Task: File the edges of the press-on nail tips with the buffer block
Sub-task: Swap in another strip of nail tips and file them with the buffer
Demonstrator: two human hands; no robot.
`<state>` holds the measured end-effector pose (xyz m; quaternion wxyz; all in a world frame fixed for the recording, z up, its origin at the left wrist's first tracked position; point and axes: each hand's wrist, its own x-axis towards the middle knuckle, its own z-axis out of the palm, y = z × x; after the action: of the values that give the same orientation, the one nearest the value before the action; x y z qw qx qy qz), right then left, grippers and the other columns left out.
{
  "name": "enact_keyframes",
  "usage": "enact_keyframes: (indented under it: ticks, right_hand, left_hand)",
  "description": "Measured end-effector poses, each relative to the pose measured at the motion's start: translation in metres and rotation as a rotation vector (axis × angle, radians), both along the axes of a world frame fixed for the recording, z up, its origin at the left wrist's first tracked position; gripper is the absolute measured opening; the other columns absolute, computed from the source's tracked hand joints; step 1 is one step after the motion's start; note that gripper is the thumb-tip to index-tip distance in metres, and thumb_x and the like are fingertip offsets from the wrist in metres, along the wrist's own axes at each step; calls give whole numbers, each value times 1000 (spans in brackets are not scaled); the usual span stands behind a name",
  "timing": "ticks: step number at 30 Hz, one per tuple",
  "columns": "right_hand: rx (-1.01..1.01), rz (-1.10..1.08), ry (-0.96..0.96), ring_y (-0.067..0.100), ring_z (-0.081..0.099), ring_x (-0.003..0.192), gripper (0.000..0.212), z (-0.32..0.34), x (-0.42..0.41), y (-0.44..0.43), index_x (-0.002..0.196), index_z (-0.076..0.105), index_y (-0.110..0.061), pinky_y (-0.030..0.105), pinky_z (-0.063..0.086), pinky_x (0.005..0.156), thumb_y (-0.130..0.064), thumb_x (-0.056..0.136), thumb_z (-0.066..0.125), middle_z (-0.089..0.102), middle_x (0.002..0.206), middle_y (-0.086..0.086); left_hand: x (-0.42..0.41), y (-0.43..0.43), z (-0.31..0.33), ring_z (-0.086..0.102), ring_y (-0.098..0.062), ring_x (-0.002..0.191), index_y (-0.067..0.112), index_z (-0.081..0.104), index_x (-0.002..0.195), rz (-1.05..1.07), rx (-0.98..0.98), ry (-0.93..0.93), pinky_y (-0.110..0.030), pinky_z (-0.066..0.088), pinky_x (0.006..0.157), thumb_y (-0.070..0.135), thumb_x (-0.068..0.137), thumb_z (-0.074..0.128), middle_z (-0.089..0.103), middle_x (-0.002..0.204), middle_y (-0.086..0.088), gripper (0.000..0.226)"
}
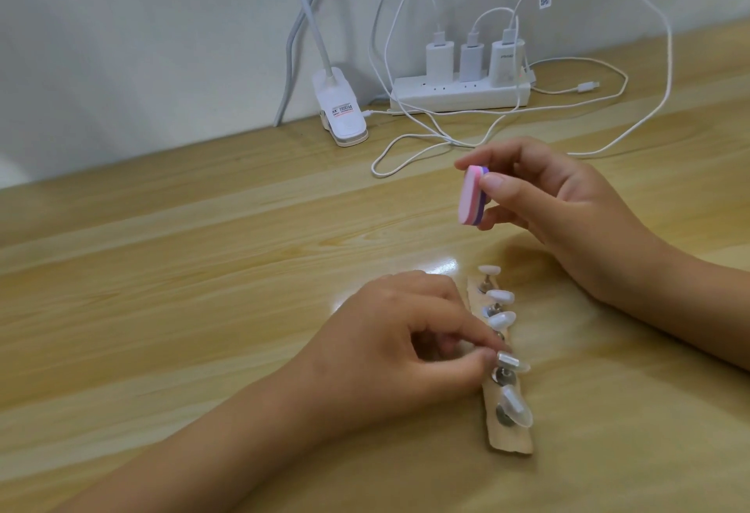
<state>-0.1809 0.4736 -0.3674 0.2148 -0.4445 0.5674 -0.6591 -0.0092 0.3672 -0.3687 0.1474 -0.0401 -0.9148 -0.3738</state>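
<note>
A pink and purple buffer block is held upright above the table, pinched between the thumb and fingers of my right hand. Below it a narrow wooden strip lies on the table with several clear press-on nail tips on small metal stands. My left hand rests beside the strip, and its thumb and forefinger pinch one nail tip near the middle of the row. Other tips sit farther along and nearer me. The buffer is well clear of the tips.
At the back by the wall stand a white power strip with three chargers and a white clip lamp base. White cables loop over the wooden table behind my right hand.
</note>
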Motion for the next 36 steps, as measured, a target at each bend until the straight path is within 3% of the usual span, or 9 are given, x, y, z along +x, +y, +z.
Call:
enact_keyframes:
  ticks: [4,8,15,18,22,26,28,33,36]
  right_hand:
    - [26,3,47,8,62,83,18,-1,0,1,110,66,-17,23,53,75,-18,94,59,66,89,-7]
    - [53,-20,53,10,62,84,22,-1,0,1,114,65,-19,25,54,77,-12,96,55,66,91,-7]
    - [90,-26,70,3,62,79,27,0,1,1,112,70,-21,18,52,72,-26,88,59,70,92,-12]
    - [90,-18,46,4,63,81,29,-1,-1,0,110,71,-23,19,52,74,-32,85,60,71,96,-11]
    - [44,9,-61,5,64,87,28,-2,-5,0,109,71,-24,21,54,73,-31,87,57,70,97,-4]
    - [30,38,-97,6,66,92,28,-4,-6,-1,111,69,-27,22,55,74,-31,87,55,69,97,-4]
    - [41,43,-86,7,66,94,27,-5,-6,-2,110,70,-28,22,56,75,-31,87,55,70,98,-4]
    - [81,58,-75,7,66,92,22,-7,-7,-3,109,71,-29,23,55,74,-28,93,56,70,96,-2]
    - [95,81,-81,7,65,91,25,-8,-8,-3,108,72,-30,23,55,72,-27,91,54,70,98,-2]
  left_hand:
    - [-1,2,-3,50,-5,63,23,80,95,-39,-237,146,-24,41,64,24,81,76,50,67,17,14]
    - [1,3,-6,49,-9,66,24,80,95,-68,-389,190,-21,32,67,34,87,69,60,68,10,17]
    - [1,5,-9,45,-12,70,18,79,96,-69,-444,307,-15,34,73,23,92,66,64,75,4,15]
    - [1,6,-8,48,-11,69,15,79,94,-49,-360,296,-11,37,76,20,90,67,65,74,4,14]
    - [4,2,0,52,-12,62,5,75,84,-19,-19,196,-6,37,76,15,85,65,61,68,-6,14]
    - [4,-1,2,53,-21,60,-1,71,83,-49,203,103,-19,40,60,13,85,66,63,71,-14,15]
    - [3,1,3,55,-22,60,0,72,85,-71,197,80,-21,41,59,10,85,71,65,71,-14,10]
    - [4,4,2,54,-7,59,9,77,88,-122,-13,41,-7,39,68,8,83,73,63,66,-3,7]
    - [4,5,0,54,-4,59,9,76,88,-133,-35,-22,-15,43,62,8,82,72,62,68,2,8]
